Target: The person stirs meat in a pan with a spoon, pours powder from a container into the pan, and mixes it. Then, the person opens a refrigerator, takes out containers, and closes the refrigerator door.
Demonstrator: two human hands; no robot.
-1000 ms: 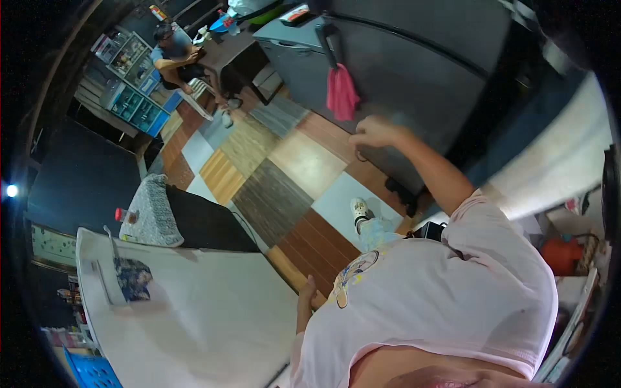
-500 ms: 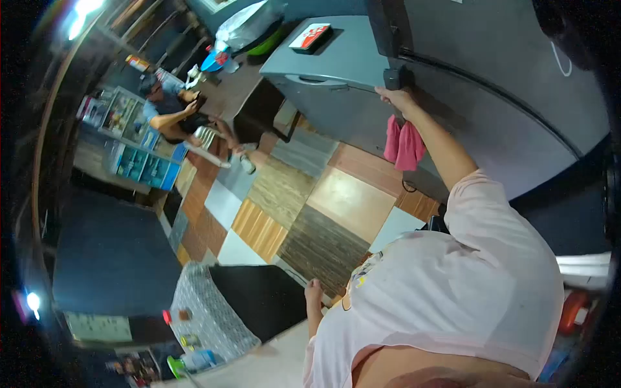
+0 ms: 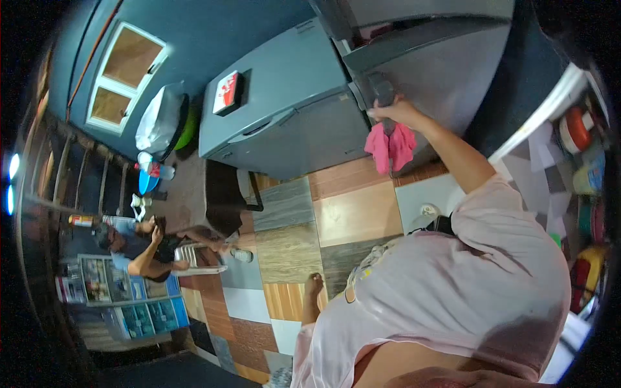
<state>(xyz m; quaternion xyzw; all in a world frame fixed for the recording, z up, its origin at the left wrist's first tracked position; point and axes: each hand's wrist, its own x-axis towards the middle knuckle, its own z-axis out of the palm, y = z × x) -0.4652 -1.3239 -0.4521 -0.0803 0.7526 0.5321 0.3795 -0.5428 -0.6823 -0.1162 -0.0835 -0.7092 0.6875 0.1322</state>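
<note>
My right hand [image 3: 400, 113] is stretched out to the grey refrigerator [image 3: 440, 71], with its fingers around the dark door handle [image 3: 381, 90]. A pink cloth [image 3: 391, 147] hangs from the handle just below my fingers. Along the top of the lower door runs a dark gap with something reddish in it; I cannot tell how far the door stands open. My left hand [image 3: 314, 284] hangs low over the tiled floor [image 3: 284, 249], fingers curled in and nothing visible in them.
A grey chest freezer [image 3: 284, 77] stands left of the refrigerator, with a red and white box [image 3: 228, 92] on its lid. A person [image 3: 139, 249] sits on a white chair [image 3: 200, 260] near glass display shelves [image 3: 103, 278]. Shelved goods [image 3: 585, 213] line the right side.
My view has swung toward the right, bringing the window and the chest freezer further in. My right hand stays at the handle, now wrapped around it. A dark gap shows at the refrigerator door's top.
</note>
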